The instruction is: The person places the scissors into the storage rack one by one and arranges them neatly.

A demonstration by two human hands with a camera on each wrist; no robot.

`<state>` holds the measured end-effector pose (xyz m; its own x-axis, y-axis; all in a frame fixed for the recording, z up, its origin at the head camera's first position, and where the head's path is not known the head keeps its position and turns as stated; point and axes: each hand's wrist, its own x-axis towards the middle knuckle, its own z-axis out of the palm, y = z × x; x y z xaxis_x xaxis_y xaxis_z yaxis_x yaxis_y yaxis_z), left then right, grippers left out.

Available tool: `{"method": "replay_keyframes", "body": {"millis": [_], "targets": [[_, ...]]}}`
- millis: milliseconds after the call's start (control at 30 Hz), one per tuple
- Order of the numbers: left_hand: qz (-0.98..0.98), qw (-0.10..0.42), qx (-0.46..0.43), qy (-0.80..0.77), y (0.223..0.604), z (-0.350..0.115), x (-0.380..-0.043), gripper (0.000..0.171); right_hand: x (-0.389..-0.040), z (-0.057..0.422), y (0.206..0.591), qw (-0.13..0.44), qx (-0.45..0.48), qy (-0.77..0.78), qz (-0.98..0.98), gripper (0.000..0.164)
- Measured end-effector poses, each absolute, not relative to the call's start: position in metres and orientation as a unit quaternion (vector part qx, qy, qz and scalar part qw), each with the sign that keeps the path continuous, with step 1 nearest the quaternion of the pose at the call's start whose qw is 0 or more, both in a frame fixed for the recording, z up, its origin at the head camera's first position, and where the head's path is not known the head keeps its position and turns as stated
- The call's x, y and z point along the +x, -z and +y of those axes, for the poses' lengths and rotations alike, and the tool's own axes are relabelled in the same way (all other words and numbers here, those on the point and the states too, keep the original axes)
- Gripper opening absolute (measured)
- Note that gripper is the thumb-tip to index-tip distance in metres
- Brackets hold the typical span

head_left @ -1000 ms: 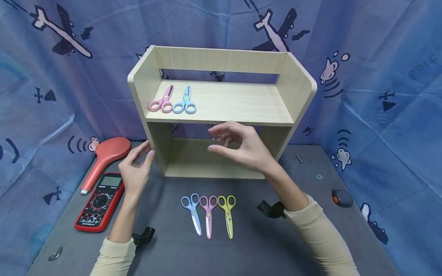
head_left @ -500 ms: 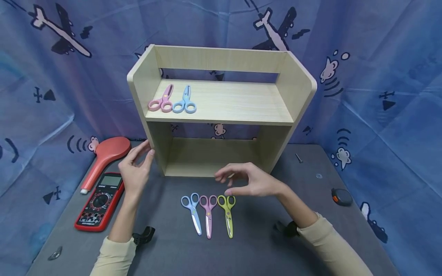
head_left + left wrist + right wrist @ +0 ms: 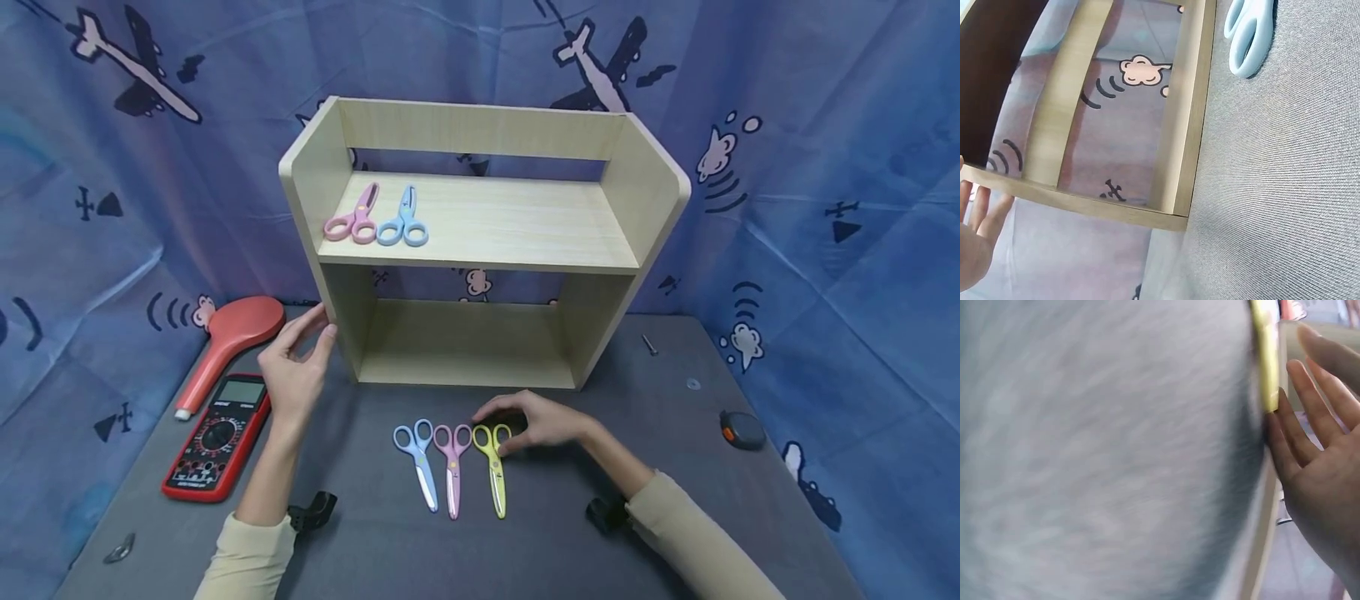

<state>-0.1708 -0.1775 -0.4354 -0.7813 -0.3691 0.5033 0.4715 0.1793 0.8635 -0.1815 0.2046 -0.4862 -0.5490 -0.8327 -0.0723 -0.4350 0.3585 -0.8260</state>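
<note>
We see right hand (image 3: 536,422) half-spread at near yellow scissors (image 3: 495,468), gripping nothing; left hand (image 3: 295,367), loosely spread, touches left side of wooden shelf (image 3: 510,217).

Yellow scissors (image 3: 494,468), apparently mauve scissors (image 3: 452,467), plane-printed blue curtain (image 3: 247,58)

Even light, softly shadowing the table (image 3: 555,533) at five o'clock; right wrist view smeared, yellow scissors (image 3: 1267,359) blurred at two o'clock.
</note>
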Motion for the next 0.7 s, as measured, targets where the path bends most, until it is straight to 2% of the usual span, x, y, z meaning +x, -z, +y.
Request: {"method": "replay_keyframes", "body": {"millis": [233,700], "targets": [[-0.701,0.330,-0.034,0.632,0.434,-0.177,-0.170,0.034,-0.189,0.210,0.500,0.255,-0.397,0.377,0.797,0.060],[-0.704,0.327,-0.033,0.630,0.434,-0.177,-0.169,0.034,-0.183,0.205,0.487,0.254,-0.399,0.305,0.827,0.061]]}}
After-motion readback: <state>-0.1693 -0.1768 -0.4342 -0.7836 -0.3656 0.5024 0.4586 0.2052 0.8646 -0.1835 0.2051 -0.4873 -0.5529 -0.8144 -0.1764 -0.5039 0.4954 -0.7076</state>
